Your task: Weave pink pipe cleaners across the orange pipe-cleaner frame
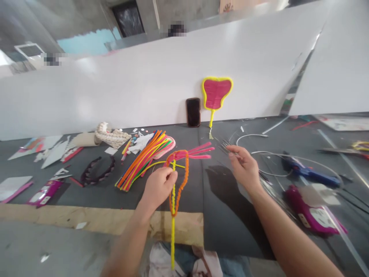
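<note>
Orange-and-yellow frame (173, 201) is up front, held above the tabletop (108, 198) edge, yellow stem pointing down! L hand (158, 188) has it, grip closed round the yellow strand, thumb on top. Pink strips (200, 154) poke out to the R at the frame's top. Over to the R hand (243, 167): fingers curled, tips right by thin wires (223, 144); can't tell if that grip's got any. Bundle of coloured stems (147, 157) lies just L of the frame. At the back, a pink fan w/ yellow rim (216, 93) stands nr a phone (193, 111), both vs. the white panel (138, 88). Blue glue gun (313, 172) far R.
</note>
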A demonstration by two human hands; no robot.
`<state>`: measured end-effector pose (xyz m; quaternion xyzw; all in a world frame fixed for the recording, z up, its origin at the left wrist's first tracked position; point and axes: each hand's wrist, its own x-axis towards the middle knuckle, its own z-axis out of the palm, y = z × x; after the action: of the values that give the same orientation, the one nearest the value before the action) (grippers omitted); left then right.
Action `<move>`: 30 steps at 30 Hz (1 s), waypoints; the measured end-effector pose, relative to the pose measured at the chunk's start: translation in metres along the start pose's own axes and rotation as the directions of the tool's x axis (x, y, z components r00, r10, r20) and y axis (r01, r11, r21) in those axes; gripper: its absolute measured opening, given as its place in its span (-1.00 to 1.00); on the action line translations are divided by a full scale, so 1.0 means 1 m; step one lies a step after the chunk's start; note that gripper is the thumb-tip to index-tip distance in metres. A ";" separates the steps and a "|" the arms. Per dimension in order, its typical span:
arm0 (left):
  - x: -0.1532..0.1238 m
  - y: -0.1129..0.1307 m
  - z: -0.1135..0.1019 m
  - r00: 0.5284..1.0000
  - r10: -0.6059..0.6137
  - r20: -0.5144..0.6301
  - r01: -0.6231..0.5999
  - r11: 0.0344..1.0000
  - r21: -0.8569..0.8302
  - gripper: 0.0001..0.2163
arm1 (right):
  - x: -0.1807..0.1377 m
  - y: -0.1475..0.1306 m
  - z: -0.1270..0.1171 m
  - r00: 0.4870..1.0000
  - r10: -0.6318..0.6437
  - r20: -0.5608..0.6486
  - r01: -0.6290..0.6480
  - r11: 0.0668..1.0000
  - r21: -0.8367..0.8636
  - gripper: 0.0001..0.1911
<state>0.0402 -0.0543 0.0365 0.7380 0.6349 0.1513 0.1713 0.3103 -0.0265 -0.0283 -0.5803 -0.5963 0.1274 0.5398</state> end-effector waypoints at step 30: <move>0.001 -0.030 0.049 0.913 0.112 0.393 0.274 0.546 -0.792 -0.67 | -0.009 -0.019 0.003 0.542 0.246 0.804 -0.711 0.643 0.283 -0.63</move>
<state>0.0356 -0.0525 -0.0207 0.5507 0.4714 0.2720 0.6329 0.2947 -0.0382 -0.0193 -0.4370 -0.4880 0.6652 0.3583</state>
